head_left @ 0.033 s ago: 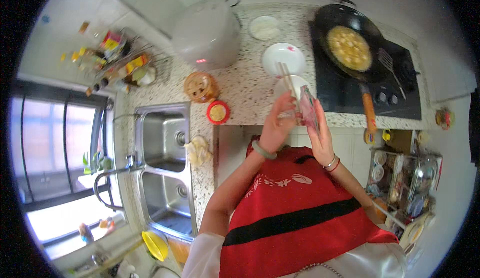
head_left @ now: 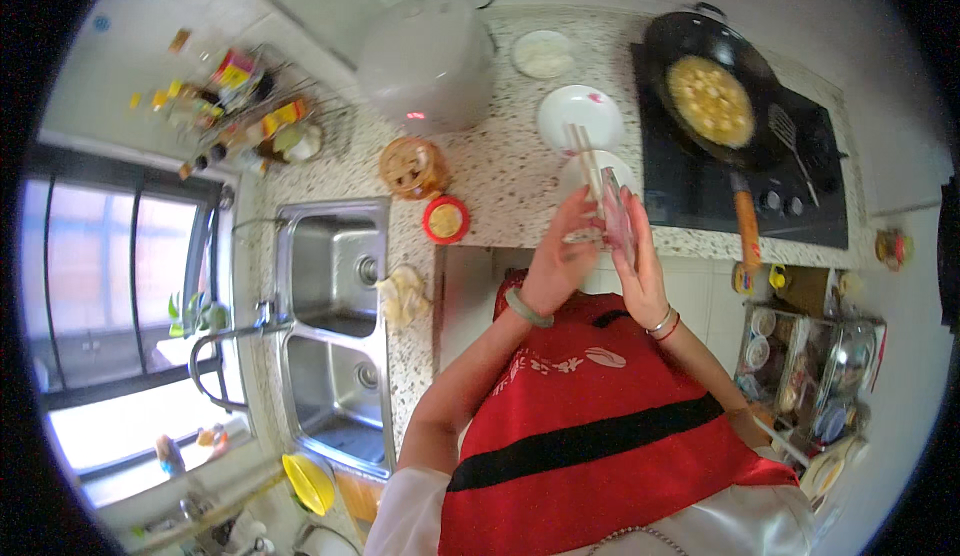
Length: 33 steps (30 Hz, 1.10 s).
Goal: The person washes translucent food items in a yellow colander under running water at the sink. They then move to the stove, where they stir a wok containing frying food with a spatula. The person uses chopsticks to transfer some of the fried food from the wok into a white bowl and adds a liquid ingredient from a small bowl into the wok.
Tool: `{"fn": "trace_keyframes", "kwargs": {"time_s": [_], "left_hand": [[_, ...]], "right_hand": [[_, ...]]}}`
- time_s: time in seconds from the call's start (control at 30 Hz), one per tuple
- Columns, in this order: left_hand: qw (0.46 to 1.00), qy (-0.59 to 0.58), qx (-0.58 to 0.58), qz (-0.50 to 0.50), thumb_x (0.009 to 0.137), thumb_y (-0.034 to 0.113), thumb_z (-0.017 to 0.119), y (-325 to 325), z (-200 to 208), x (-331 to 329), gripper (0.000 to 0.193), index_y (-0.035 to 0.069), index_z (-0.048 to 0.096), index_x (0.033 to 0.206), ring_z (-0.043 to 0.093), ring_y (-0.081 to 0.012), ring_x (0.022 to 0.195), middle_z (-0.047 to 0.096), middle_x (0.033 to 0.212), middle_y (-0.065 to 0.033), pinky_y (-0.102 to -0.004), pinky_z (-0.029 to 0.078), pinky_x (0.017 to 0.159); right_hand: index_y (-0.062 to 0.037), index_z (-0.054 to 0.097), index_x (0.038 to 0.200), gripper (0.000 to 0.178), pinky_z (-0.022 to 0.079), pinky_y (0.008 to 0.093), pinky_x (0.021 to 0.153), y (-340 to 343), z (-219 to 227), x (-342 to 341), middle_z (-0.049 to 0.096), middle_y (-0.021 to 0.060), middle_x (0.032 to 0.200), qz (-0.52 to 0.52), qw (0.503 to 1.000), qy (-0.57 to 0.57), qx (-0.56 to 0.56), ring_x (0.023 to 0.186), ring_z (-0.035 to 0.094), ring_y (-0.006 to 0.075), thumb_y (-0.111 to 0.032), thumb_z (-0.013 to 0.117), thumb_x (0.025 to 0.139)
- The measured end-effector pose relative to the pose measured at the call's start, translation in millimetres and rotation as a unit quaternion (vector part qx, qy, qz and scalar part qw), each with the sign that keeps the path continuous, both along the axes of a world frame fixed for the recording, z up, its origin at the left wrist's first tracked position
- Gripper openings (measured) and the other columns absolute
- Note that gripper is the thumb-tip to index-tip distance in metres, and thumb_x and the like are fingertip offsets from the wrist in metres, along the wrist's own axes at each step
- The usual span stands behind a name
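In front of my apron, my right hand (head_left: pixel 642 271) holds a small flat packet (head_left: pixel 618 226), pinkish and partly see-through, upright between thumb and fingers. My left hand (head_left: pixel 562 261) is close against the packet's left side; its fingers are bent and smeared by motion, so their grip does not show. A pair of light wooden chopsticks (head_left: pixel 584 156) slants over a white bowl (head_left: pixel 610 166) just beyond the hands. Their near ends are hidden by my fingers, and I cannot tell whether the left hand touches them. Farther back sits a white plate (head_left: pixel 575 116).
A black wok (head_left: pixel 665 101) of pale pieces in yellow liquid stands on the black hob (head_left: pixel 690 201), beside a slotted spatula (head_left: pixel 785 131). Leftward are a rice cooker (head_left: pixel 425 66), an orange-brown jar (head_left: pixel 408 166), a red-rimmed container (head_left: pixel 433 228), a cloth (head_left: pixel 403 296) and a double sink (head_left: pixel 382 351).
The whole view has shifted slightly, so the counter things lie farther right. The packet has turned more edge-on in my right hand. My left hand stays beside it.
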<state>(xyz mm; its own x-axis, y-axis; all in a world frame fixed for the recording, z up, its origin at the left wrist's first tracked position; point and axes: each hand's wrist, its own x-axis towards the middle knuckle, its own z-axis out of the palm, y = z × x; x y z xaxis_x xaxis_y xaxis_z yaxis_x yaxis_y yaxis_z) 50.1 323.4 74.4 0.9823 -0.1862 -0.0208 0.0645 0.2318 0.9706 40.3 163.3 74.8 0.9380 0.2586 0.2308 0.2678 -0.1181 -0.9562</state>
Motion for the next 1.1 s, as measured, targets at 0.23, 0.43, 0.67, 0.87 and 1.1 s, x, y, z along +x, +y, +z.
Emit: {"fn": "trace_keyframes", "kwargs": {"time_s": [0.23,0.43,0.67,0.87,1.1], "left_hand": [[0.995,0.009,0.075,0.061,0.084,0.005,0.066,96.5,14.3,-35.1,0.081,0.006,0.019,0.149,0.051,-0.0189,0.113,0.044,0.138,-0.0112,-0.0319,0.047,0.09],[0.946,0.051,-0.035,0.319,0.102,0.017,0.045,178.5,11.6,-30.4,0.042,0.002,0.04,0.141,0.056,-0.0126,0.099,0.05,0.132,-0.0078,-0.0254,0.053,0.072],[0.872,0.092,-0.043,0.479,0.102,0.022,0.045,329.6,-56.7,-24.2,0.044,0.005,0.04,0.142,0.058,-0.0162,0.104,0.05,0.133,-0.0085,-0.0286,0.056,0.074],[0.81,0.076,0.109,0.571,0.101,0.024,0.047,439.3,-67.2,-3.1,0.034,0.002,0.057,0.124,0.052,-0.0113,0.079,0.065,0.095,-0.0052,-0.026,0.044,0.071],[0.772,0.064,0.208,0.598,0.1,0.022,0.046,553.0,-117.7,53.9,0.029,0.002,0.06,0.116,0.057,-0.0282,0.094,0.061,0.096,-0.0158,-0.0366,0.044,0.083]], "right_hand": [[-0.0008,0.011,0.149,0.083,0.013,0.0417,0.117,109.8,7.9,31.8,0.01,0.0217,0.156,0.109,0.987,-0.096,-0.062,0.145,0.011,0.0361,-0.005,0.056,0.08],[-0.0069,0.018,0.149,0.085,0.022,0.043,0.114,222.0,18.2,51.1,0.011,0.0207,0.156,0.26,0.956,-0.088,-0.1,0.143,0.016,0.0381,-0.007,0.065,0.078],[-0.0029,0.029,0.145,0.061,0.034,0.0367,0.107,351.6,-24.8,65.1,0.033,0.0153,0.15,0.33,0.934,0.011,-0.135,0.135,0.038,0.0299,-0.016,0.057,0.093],[-0.006,0.028,0.148,0.054,0.043,0.0339,0.099,464.7,-38.5,85.2,0.036,0.0077,0.148,0.422,0.84,0.34,0.027,0.128,0.046,0.0217,-0.021,0.048,0.1],[-0.006,0.036,0.144,0.05,0.046,0.0324,0.094,520.5,-24.2,101.8,0.041,0.0058,0.145,0.451,0.805,0.386,0.018,0.124,0.049,0.019,-0.03,0.044,0.102]]}}
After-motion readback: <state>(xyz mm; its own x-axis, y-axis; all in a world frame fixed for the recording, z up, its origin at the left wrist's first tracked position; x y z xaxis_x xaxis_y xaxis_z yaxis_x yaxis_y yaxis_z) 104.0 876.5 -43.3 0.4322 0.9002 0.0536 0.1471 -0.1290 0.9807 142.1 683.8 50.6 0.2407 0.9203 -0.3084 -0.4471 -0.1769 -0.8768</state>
